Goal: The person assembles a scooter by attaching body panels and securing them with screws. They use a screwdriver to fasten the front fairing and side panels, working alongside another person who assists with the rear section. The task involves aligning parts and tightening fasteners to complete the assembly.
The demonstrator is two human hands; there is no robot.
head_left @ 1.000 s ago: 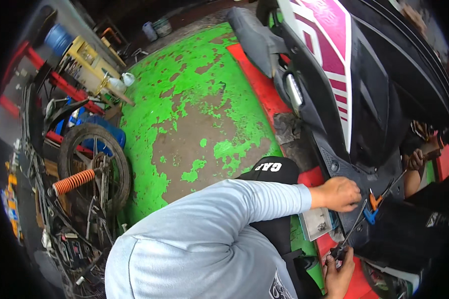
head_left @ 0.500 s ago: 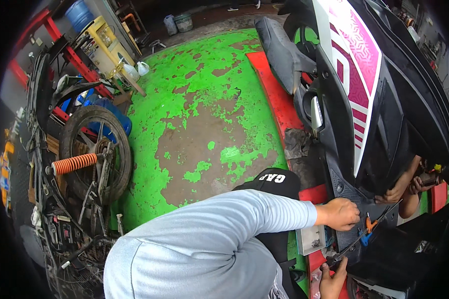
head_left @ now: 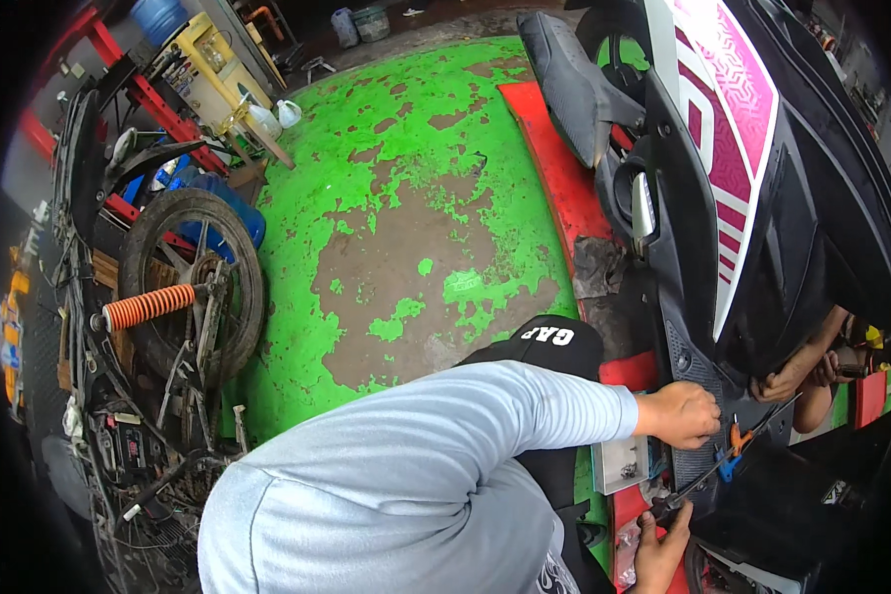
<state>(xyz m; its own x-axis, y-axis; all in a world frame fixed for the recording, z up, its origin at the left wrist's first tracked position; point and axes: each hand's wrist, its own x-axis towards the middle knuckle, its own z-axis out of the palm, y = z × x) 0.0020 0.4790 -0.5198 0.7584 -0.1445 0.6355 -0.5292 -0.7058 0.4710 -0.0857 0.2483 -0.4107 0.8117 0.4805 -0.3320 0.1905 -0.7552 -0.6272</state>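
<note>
My left hand, at the end of a grey sleeve, is closed in a fist over the ribbed black footboard of a motor scooter. Whatever it may hold is hidden. Lower down, my right hand has thumb and forefinger around the near end of a thin dark rod or edge, too unclear to name. Between the hands and the black bodywork lie an orange-handled tool and a blue-handled tool. A shallow tray with small metal parts sits left of the footboard.
Another person's hand touches the scooter's lower bodywork at right. The white-and-pink side panel rises above. A red platform runs beneath the scooter. At left stands a stripped motorcycle with a wheel and orange spring.
The whole view has shifted slightly, so the scooter sits a little farther right and lower. My left fist stays over the footboard, and my right hand keeps nearly the same pose.
</note>
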